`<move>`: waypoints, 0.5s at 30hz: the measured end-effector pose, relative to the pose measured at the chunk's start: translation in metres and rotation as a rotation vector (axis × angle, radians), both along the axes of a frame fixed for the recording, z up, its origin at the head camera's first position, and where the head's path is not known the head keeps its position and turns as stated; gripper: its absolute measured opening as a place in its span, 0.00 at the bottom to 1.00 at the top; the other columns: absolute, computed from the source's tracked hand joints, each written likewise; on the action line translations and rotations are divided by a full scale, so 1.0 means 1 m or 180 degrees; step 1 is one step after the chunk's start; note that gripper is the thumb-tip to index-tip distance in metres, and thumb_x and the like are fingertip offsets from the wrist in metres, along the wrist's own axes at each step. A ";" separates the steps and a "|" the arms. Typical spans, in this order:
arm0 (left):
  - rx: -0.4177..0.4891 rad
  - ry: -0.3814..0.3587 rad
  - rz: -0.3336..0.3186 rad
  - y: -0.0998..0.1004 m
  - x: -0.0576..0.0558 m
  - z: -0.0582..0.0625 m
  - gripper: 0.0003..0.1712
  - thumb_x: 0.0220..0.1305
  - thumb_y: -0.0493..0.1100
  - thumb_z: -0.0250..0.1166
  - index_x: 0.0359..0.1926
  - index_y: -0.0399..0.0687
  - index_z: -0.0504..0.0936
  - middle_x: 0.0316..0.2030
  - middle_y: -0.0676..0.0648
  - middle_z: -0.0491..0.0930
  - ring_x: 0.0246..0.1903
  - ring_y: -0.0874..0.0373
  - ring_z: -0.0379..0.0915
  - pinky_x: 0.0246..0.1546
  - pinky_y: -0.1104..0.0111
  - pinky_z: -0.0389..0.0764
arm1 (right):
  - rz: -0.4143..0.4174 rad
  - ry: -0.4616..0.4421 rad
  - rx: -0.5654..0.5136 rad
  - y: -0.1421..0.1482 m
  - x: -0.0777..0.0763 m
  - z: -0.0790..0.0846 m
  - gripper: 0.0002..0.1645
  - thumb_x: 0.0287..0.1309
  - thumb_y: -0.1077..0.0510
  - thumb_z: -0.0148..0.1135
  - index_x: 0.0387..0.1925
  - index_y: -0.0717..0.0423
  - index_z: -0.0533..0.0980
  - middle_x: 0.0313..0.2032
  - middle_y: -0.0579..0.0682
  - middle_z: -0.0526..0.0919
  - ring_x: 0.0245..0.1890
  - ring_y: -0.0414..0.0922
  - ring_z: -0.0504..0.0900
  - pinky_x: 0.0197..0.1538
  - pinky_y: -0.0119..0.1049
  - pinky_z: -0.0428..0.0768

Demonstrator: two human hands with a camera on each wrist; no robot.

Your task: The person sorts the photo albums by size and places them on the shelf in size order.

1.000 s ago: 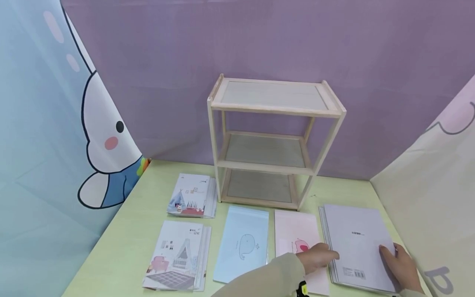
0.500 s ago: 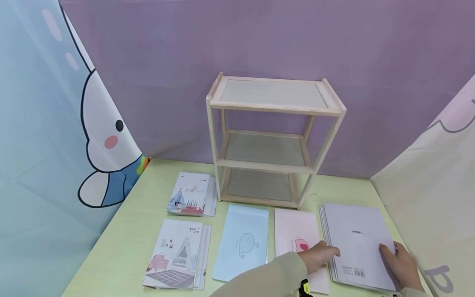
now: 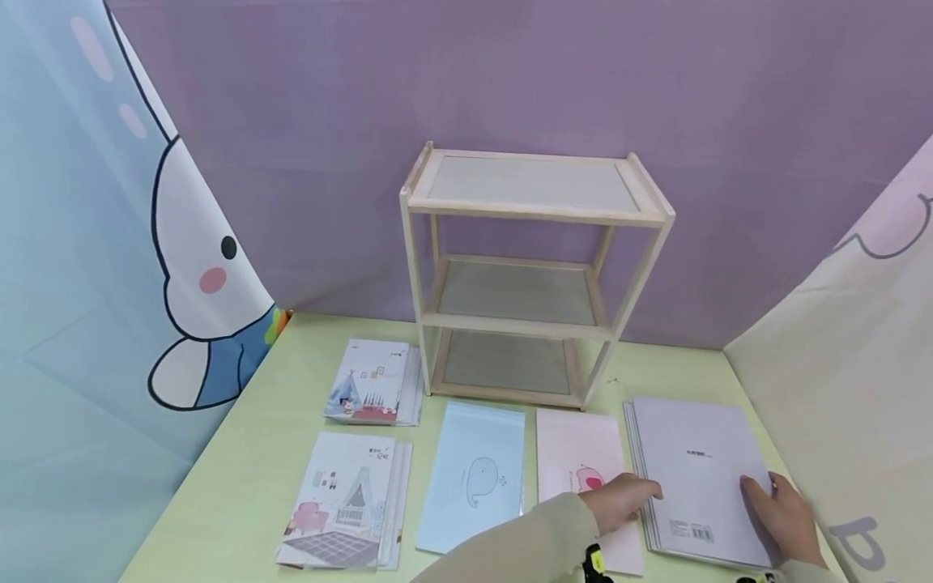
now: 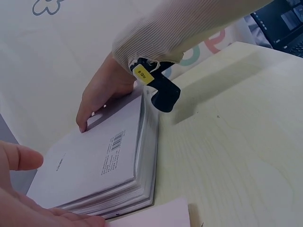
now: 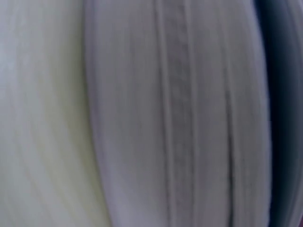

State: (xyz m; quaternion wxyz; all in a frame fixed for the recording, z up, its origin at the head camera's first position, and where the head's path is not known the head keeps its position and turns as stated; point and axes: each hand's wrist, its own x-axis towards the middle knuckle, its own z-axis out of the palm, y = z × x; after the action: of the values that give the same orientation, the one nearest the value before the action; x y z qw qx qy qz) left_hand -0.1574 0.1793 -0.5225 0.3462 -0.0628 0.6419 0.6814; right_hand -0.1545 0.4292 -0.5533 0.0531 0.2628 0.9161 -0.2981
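A stack of grey-lilac notebooks [image 3: 703,478] lies at the right of the table. My right hand [image 3: 786,518] holds the stack's right edge, thumb on the top cover and the other fingers partly hidden. On the opposite side, my left hand [image 3: 619,502] reaches over a pink notebook [image 3: 564,445]. In the left wrist view that left hand [image 4: 23,203] has its thumb raised and its fingers stretched low along the stack's side. Thick page edges [image 5: 180,113] fill the blurred right wrist view, with a dark gap beside them.
A three-level wooden shelf rack [image 3: 535,210] stands at the back. A blue notebook [image 3: 474,478] lies in front of it. Two piles of illustrated notebooks, a smaller one [image 3: 372,380] and a larger one [image 3: 338,498], lie at left. Fabric walls [image 3: 824,340] enclose the table.
The head view has shifted slightly. Both hands stay at the sides of the notebook stack, with almost no visible movement.
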 end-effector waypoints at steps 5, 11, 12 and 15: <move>0.0088 -0.0098 0.0060 0.000 0.001 -0.003 0.14 0.54 0.33 0.57 0.42 0.30 0.78 0.60 0.34 0.68 0.64 0.36 0.56 0.64 0.44 0.54 | -0.0017 0.0116 0.0043 -0.002 0.000 0.000 0.42 0.65 0.46 0.42 0.61 0.81 0.53 0.58 0.82 0.56 0.58 0.74 0.58 0.60 0.62 0.61; 0.0145 -0.0070 0.0321 0.003 -0.001 -0.005 0.15 0.52 0.34 0.58 0.42 0.31 0.79 0.54 0.36 0.73 0.59 0.38 0.64 0.62 0.44 0.58 | 0.0069 0.0306 0.0109 0.003 0.000 -0.001 0.35 0.66 0.50 0.40 0.56 0.82 0.57 0.55 0.82 0.60 0.53 0.74 0.64 0.56 0.61 0.65; 0.0145 -0.0070 0.0361 0.003 -0.002 -0.005 0.14 0.52 0.34 0.58 0.41 0.31 0.79 0.52 0.36 0.74 0.57 0.38 0.65 0.62 0.44 0.59 | 0.0092 0.0316 0.0098 0.004 0.000 -0.001 0.35 0.66 0.50 0.40 0.56 0.82 0.57 0.55 0.82 0.61 0.53 0.74 0.64 0.56 0.61 0.65; 0.0136 -0.0061 0.0471 0.004 -0.003 -0.001 0.18 0.50 0.34 0.58 0.43 0.28 0.77 0.53 0.32 0.72 0.56 0.37 0.65 0.61 0.43 0.60 | 0.0131 0.0312 0.0009 0.006 -0.001 0.000 0.35 0.68 0.50 0.39 0.56 0.82 0.57 0.55 0.82 0.60 0.52 0.73 0.65 0.56 0.61 0.65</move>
State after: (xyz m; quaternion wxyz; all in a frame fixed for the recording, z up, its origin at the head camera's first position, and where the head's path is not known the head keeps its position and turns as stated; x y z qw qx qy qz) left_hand -0.1605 0.1830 -0.5240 0.3023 -0.1091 0.6174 0.7180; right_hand -0.1560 0.4347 -0.5529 0.0139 0.2290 0.9232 -0.3082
